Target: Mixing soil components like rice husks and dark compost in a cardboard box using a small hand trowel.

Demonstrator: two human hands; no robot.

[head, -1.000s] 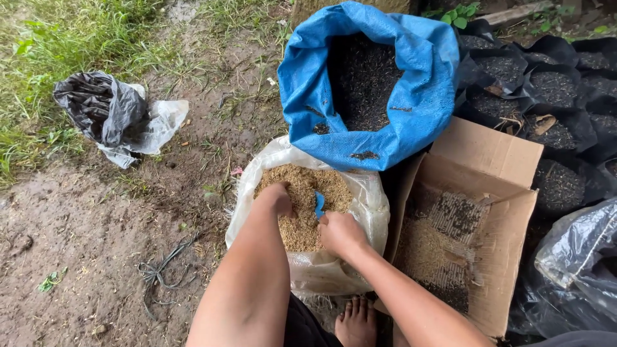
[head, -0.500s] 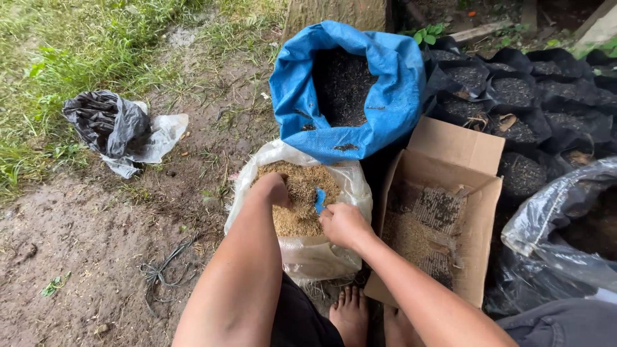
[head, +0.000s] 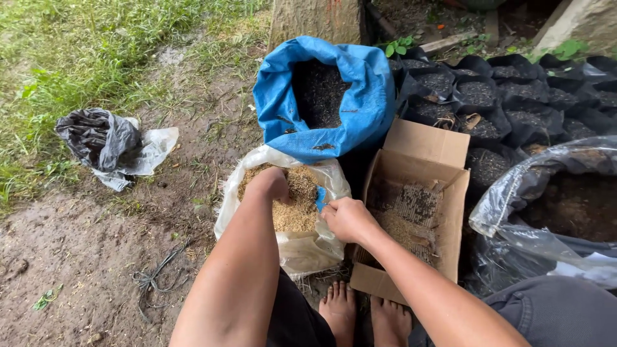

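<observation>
A clear plastic sack (head: 302,247) full of tan husk stands on the ground between my knees. My left hand (head: 268,185) is closed and pushed into the husk at the sack's mouth. My right hand (head: 347,218) grips the sack's right rim, with a small blue object (head: 320,199) showing just beside its fingers. Whether the right hand holds that blue object I cannot tell. Behind the sack leans an open blue woven sack (head: 360,109) holding dark soil. My bare feet (head: 363,315) show below the sack.
An open cardboard box (head: 443,212) with husk and soil in it sits at right. Several black grow bags (head: 508,103) filled with soil stand behind it. A big clear plastic bag (head: 546,212) lies far right. Crumpled black and clear plastic (head: 109,144) lies on the dirt at left, near grass.
The camera view has shifted, so everything sits further left and lower in frame. Both hands stay at the husk sack's mouth, the left one slightly deeper in the husk.
</observation>
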